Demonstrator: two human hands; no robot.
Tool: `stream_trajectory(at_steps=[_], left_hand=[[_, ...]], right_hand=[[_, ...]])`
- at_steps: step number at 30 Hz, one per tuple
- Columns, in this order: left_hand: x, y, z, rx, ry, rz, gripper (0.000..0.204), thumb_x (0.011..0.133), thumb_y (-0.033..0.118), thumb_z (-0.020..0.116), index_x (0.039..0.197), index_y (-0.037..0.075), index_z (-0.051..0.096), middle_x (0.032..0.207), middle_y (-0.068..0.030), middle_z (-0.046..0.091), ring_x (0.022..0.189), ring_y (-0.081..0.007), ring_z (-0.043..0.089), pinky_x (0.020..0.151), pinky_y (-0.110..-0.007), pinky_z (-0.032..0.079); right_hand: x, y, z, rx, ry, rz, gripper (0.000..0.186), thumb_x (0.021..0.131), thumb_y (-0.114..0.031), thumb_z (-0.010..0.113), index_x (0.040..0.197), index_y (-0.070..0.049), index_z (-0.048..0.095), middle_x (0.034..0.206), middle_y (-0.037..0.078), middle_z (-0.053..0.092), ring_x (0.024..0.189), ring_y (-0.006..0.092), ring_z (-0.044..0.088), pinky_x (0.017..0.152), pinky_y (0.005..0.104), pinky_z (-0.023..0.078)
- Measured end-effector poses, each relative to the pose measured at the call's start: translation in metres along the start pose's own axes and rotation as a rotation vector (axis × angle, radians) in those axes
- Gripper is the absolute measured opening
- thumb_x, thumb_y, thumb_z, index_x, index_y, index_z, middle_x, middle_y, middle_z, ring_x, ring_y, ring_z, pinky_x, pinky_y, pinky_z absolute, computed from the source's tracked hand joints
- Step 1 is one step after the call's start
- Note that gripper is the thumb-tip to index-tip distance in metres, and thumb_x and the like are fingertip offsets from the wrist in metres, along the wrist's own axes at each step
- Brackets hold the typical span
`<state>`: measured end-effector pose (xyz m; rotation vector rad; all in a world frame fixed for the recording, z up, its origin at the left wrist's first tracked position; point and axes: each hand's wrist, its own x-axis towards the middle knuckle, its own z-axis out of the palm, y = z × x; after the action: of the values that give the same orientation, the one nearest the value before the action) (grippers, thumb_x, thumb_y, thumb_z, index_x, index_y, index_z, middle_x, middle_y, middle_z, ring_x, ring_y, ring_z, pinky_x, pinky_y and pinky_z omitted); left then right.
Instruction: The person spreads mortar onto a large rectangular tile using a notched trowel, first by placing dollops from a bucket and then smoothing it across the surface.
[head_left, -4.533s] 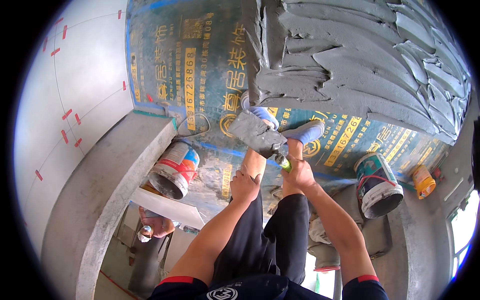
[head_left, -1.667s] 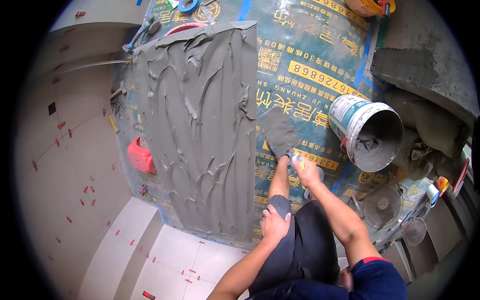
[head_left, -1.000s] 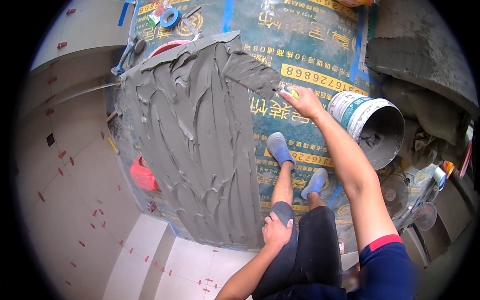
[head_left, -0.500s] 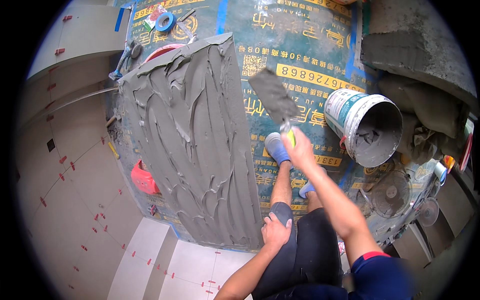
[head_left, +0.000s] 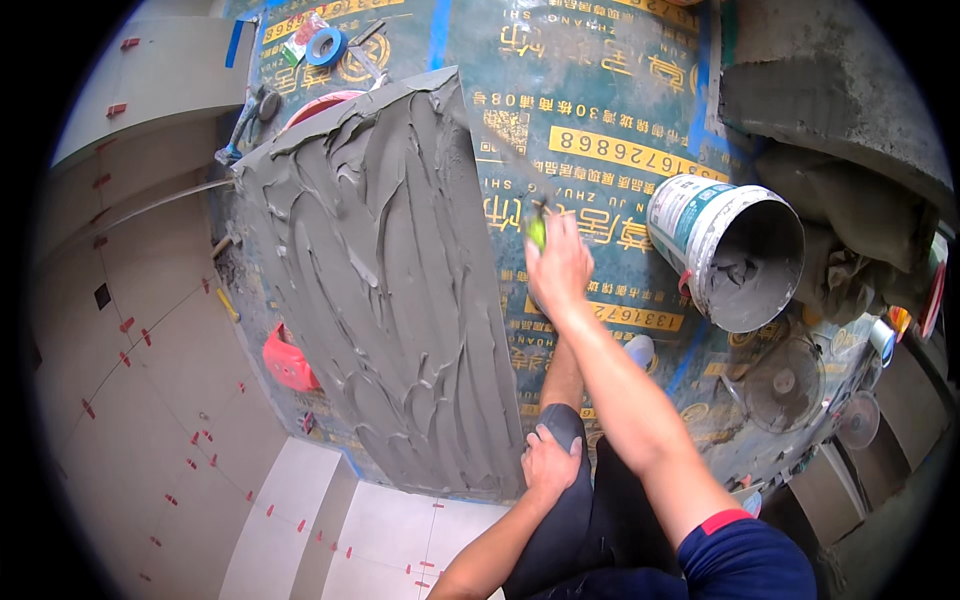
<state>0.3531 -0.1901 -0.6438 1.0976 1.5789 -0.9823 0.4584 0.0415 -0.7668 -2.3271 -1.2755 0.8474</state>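
My right hand (head_left: pixel 560 268) is closed around the green handle of a trowel (head_left: pixel 538 232), just right of a large slab spread with wet grey mortar (head_left: pixel 385 290). The trowel's blade shows only as a thin, faint streak beyond the hand, seemingly edge-on. Ridges and swirls cover the mortar over nearly the whole slab. On my bent knee rests my left hand (head_left: pixel 552 462), fingers spread over the dark trouser cloth and holding no tool. To the right, a white bucket (head_left: pixel 672 215) lies tipped toward me, with grey mortar inside.
Printed green sheeting (head_left: pixel 590 60) covers the floor. Beyond the slab lie blue tape (head_left: pixel 325 46) and a mallet-like tool (head_left: pixel 262 105). A red plastic piece (head_left: pixel 288 358) sits left of the slab. A round fan (head_left: pixel 785 385) and bags (head_left: pixel 850 200) are at right. Tiled wall (head_left: pixel 150 330) rises at left.
My right hand has swung left toward the slab with the trowel. The blade has turned from showing its mortar-covered flat to a thin edge. My left hand stays on the knee.
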Motion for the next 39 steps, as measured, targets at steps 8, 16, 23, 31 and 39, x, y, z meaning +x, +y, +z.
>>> stream_trajectory(at_steps=[8, 16, 23, 31, 39], left_hand=[[0.003, 0.013, -0.006, 0.017, -0.025, 0.014, 0.080, 0.084, 0.052, 0.060, 0.133, -0.007, 0.037, 0.121, -0.0273, 0.052, 0.106, -0.0396, 0.060, 0.093, -0.045, 0.047], [-0.001, 0.016, -0.020, 0.034, 0.038, 0.022, 0.077, 0.084, 0.050, 0.063, 0.129, -0.007, 0.040, 0.119, -0.0275, 0.053, 0.106, -0.0416, 0.059, 0.092, -0.047, 0.048], [0.005, 0.017, -0.025, 0.087, 0.035, 0.046, 0.076, 0.083, 0.046, 0.065, 0.129, -0.008, 0.039, 0.120, -0.0288, 0.052, 0.107, -0.0435, 0.057, 0.093, -0.047, 0.047], [0.004, 0.040, -0.018, 0.175, 0.014, 0.089, 0.077, 0.083, 0.048, 0.063, 0.130, -0.008, 0.038, 0.121, -0.0297, 0.051, 0.109, -0.0434, 0.056, 0.095, -0.046, 0.046], [-0.007, 0.034, -0.012, 0.203, 0.038, 0.012, 0.075, 0.084, 0.049, 0.062, 0.127, -0.008, 0.039, 0.121, -0.0297, 0.051, 0.109, -0.0432, 0.056, 0.094, -0.046, 0.046]], right_hand=[[0.063, 0.010, -0.100, 0.188, 0.220, -0.173, 0.037, 0.079, -0.022, 0.071, 0.107, -0.004, 0.056, 0.102, 0.017, 0.056, 0.088, 0.0394, 0.060, 0.075, 0.0461, 0.049], [-0.130, 0.180, -0.217, -0.381, -0.243, 0.515, 0.045, 0.083, -0.030, 0.066, 0.119, -0.006, 0.055, 0.098, 0.021, 0.067, 0.092, 0.0399, 0.064, 0.077, 0.0478, 0.051], [-0.150, 0.287, -0.203, -0.589, -0.172, 0.697, 0.038, 0.088, -0.019, 0.058, 0.120, -0.003, 0.046, 0.103, 0.021, 0.060, 0.093, 0.0412, 0.063, 0.078, 0.0504, 0.051], [-0.293, 0.385, -0.185, -0.473, -0.066, 0.728, 0.042, 0.087, -0.010, 0.053, 0.125, 0.002, 0.039, 0.110, 0.031, 0.055, 0.101, 0.0492, 0.056, 0.087, 0.0532, 0.046], [-0.336, 0.315, -0.243, -0.144, -0.106, 0.811, 0.050, 0.083, -0.018, 0.062, 0.126, -0.001, 0.044, 0.111, 0.028, 0.058, 0.105, 0.0462, 0.056, 0.088, 0.0487, 0.046]])
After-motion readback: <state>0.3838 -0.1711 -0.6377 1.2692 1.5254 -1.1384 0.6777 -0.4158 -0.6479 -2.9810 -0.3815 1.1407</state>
